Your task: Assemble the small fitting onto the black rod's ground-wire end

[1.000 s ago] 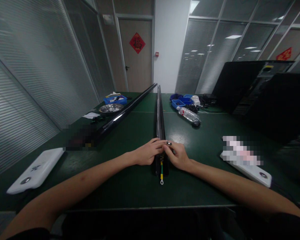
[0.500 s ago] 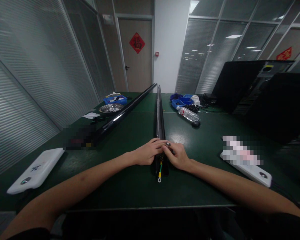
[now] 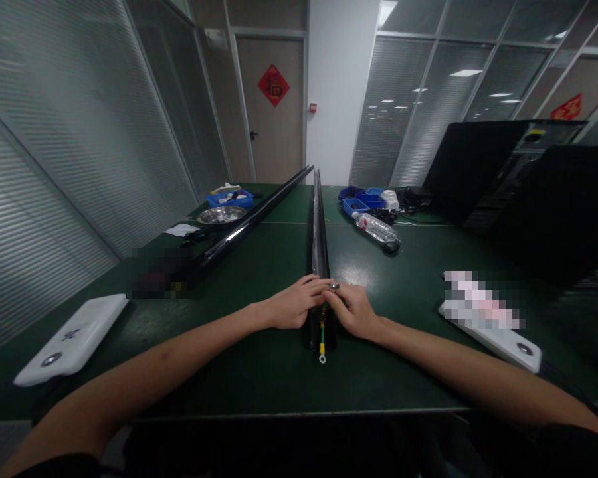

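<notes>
A long, dark, glossy channel-shaped bar [image 3: 317, 232] runs away from me along the green table [image 3: 259, 385]. Over its near end, my left hand [image 3: 296, 302] lies with its fingers bent together, reaching across to the right. My right hand [image 3: 351, 309] meets it there, thumb and fingers closed in a pinch. A small shiny metal piece [image 3: 333, 285] shows at the fingertips; its exact kind is unclear. Below the hands, a green-yellow wire [image 3: 322, 332] comes out of the bar's near end, tipped with a ring terminal [image 3: 322, 358]. The fingers hide the wire's upper part.
A second dark bar [image 3: 249, 226] lies slantwise on the left. White devices rest at the left [image 3: 74, 338] and right [image 3: 493, 335]. Farther back are a metal dish [image 3: 222, 215], blue trays [image 3: 355, 206], a plastic bottle [image 3: 376, 228] and large black cases [image 3: 483, 169].
The wire's ring-terminal end has swung slightly to the right. The small metal piece has shifted a touch left at the fingertips. Both hands stay in almost the same place.
</notes>
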A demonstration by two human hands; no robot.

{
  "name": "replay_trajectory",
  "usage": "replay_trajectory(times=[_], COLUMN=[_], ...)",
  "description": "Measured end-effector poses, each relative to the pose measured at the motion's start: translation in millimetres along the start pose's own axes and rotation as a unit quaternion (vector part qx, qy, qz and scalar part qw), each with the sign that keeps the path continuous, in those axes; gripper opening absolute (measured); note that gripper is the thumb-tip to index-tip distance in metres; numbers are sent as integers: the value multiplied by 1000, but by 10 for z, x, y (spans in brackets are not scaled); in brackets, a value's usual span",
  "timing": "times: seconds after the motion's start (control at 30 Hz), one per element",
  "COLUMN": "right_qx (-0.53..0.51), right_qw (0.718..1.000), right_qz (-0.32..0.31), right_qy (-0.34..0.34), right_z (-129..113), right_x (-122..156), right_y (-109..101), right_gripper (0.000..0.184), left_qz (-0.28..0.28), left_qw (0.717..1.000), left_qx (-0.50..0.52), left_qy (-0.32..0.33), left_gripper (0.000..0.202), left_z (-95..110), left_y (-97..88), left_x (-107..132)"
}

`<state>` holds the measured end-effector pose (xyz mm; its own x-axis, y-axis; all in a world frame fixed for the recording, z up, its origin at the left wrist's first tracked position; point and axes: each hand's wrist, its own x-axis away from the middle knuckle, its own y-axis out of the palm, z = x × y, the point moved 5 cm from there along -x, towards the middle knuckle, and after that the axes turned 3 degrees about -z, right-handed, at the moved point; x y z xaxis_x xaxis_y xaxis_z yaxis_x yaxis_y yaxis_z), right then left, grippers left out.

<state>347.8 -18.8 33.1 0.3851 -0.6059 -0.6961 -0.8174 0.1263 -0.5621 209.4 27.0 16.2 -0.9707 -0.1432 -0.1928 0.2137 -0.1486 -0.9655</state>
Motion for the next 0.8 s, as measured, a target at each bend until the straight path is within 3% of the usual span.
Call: replay_trajectory(times=[0.3,0.63,0.8], right_qx=[-20,-28,-23], right_qw=[1000,999,1000], right_qz=[-8,-10,5], right_qy=[1,-18,-17], right_z=[19,-41,-44], right_x=[4,-12,2], right_y=[9,-22,-24], right_gripper=[27,37,30], left_qz=[6,9,26], left_qw=[1000,1000,998], left_qx=[-4,23,53], left_qy=[3,1,-9], left_gripper=[61,50,60], left_z=[-1,20,13], left_y=[3,-27,-39], left_x=[9,-2,2])
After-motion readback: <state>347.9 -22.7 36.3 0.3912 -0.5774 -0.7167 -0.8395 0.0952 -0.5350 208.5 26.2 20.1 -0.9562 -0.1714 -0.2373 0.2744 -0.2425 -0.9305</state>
